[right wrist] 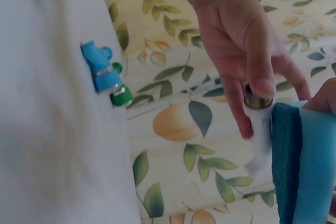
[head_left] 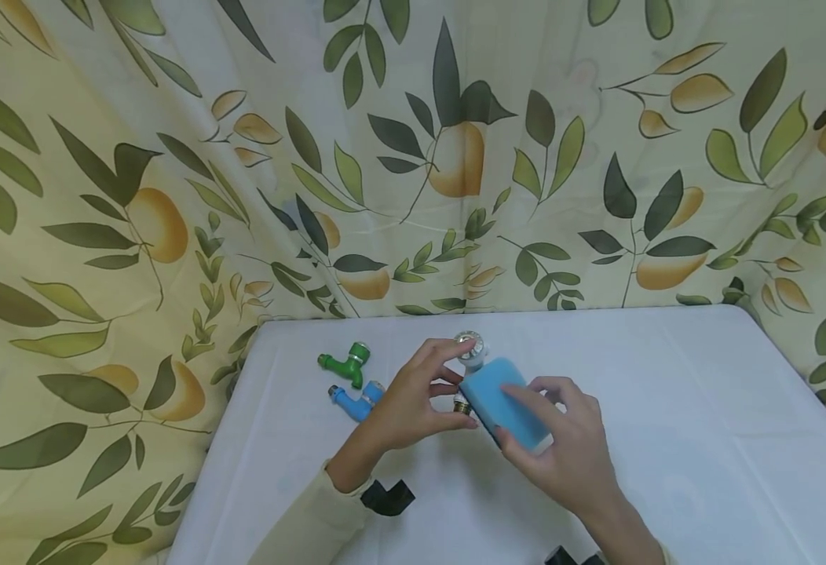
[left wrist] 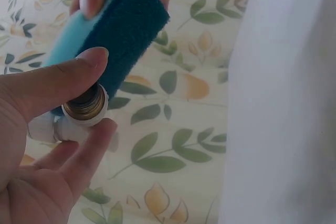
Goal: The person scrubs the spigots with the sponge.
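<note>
One white tap (head_left: 471, 355) sits just below the middle of the head view, pinched in the curled fingers of the left hand (head_left: 413, 400); its silver knob is at the top and a brass end shows below. One blue sponge (head_left: 506, 404) lies against it, gripped by the right hand (head_left: 561, 447) with fingers bent round its edges. Two more taps lie on the white table (head_left: 667, 392) to the left: one green tap (head_left: 345, 363) and one blue tap (head_left: 356, 399) just below it.

In the left wrist view, the white tap (left wrist: 79, 116) sits at centre left between thumb and fingers, brass end facing the camera, the sponge (left wrist: 113, 30) touching it from above.

In the right wrist view, the white tap (right wrist: 260, 129) stands at right beside the sponge (right wrist: 304, 161); the blue tap (right wrist: 100, 66) and green tap (right wrist: 121, 95) lie at upper left.
</note>
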The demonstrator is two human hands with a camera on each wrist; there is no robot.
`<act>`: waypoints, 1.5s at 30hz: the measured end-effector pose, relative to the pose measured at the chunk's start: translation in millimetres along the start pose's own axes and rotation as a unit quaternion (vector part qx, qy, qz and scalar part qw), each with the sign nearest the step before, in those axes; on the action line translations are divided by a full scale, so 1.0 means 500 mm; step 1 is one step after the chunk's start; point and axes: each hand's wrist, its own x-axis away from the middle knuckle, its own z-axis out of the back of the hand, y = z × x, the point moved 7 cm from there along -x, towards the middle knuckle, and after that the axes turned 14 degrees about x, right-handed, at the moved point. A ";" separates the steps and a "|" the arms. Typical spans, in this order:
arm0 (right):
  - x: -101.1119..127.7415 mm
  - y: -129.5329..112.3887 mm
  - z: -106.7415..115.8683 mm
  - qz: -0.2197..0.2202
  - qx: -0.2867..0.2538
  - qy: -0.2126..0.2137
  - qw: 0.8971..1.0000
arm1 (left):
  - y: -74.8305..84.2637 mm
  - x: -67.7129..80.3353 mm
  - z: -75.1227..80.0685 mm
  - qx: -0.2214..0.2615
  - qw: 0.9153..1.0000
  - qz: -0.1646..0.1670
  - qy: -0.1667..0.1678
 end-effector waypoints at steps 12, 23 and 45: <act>-0.003 0.004 -0.006 -0.002 0.001 -0.007 1.000 | -0.006 -0.001 0.003 0.006 1.000 0.002 0.007; 0.001 0.001 -0.009 0.001 -0.026 -0.020 0.999 | -0.006 0.000 0.008 0.020 1.000 0.004 0.015; 0.003 0.023 0.004 -0.076 -0.012 0.067 0.995 | -0.052 0.004 0.002 0.396 0.913 0.075 0.063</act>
